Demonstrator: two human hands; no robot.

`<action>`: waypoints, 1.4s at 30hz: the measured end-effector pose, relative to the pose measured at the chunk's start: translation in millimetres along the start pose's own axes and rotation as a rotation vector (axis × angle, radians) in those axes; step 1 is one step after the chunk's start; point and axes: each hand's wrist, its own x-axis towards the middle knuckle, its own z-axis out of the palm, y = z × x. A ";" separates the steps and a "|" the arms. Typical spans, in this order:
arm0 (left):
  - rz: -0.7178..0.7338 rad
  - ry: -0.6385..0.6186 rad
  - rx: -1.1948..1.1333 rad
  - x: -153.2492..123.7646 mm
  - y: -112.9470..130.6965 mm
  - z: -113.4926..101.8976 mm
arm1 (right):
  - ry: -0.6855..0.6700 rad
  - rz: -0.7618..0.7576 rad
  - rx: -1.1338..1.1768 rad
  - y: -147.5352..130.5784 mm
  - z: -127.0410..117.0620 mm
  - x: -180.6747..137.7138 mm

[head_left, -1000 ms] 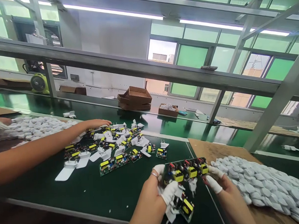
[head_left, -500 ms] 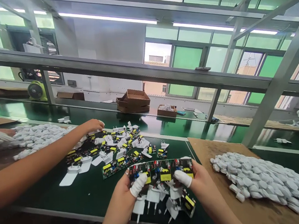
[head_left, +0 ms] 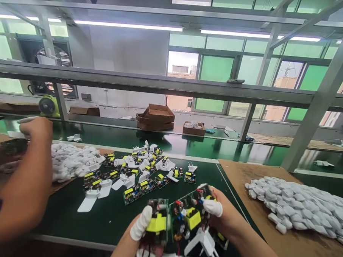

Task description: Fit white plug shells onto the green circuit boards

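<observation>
My left hand [head_left: 132, 233], with a white cover on its thumb, grips a single circuit board [head_left: 158, 223] that carries a yellow transformer. My right hand [head_left: 225, 217], its thumb also covered in white, holds a longer circuit board strip [head_left: 189, 217] by its right end. A narrow gap parts the two pieces. White plug parts [head_left: 204, 241] dangle on wires below the boards, partly cut off by the lower picture edge. Beyond my hands, more boards and white plug pieces lie in a loose heap [head_left: 143, 169] on the green work surface [head_left: 107, 226].
A co-worker's arm [head_left: 33, 168] reaches in from the left, beside a pile of white housings [head_left: 73, 161]. On the right, another pile of white housings [head_left: 302, 204] covers brown cardboard [head_left: 232, 169]. Farther back stand open cartons [head_left: 156, 117], a small box [head_left: 193, 129] and a metal rail [head_left: 146, 83].
The board strip, one piece before, is now in two, with the left board apart and both pieces turned. The co-worker's hand has moved from the heap to the far left.
</observation>
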 end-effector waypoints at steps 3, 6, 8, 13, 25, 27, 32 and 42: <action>0.121 0.138 0.166 22.9 5.5 -15.7 | 0.016 0.048 -0.030 0.6 -0.3 5.5; 0.423 0.309 0.765 52.9 17.9 -35.7 | 0.105 0.131 -0.097 -0.4 -1.8 15.0; 0.536 0.431 0.982 63.7 29.3 -44.1 | 0.138 0.158 -0.145 -0.2 -1.4 21.1; 0.585 0.253 0.950 49.8 39.4 -32.8 | 0.097 0.123 -0.183 4.8 9.7 30.1; 0.154 -0.007 0.313 36.2 14.3 -3.5 | 0.182 -0.118 -1.063 -8.8 29.4 37.5; 0.130 -0.023 0.271 31.5 18.7 -3.2 | 0.136 -0.046 -0.858 -8.6 30.0 39.0; 0.114 -0.037 0.064 19.9 20.9 -1.8 | -0.026 0.095 -0.161 7.7 37.6 43.3; 0.201 0.266 0.294 34.2 46.5 -51.5 | -0.211 -0.043 -0.798 9.4 39.4 66.9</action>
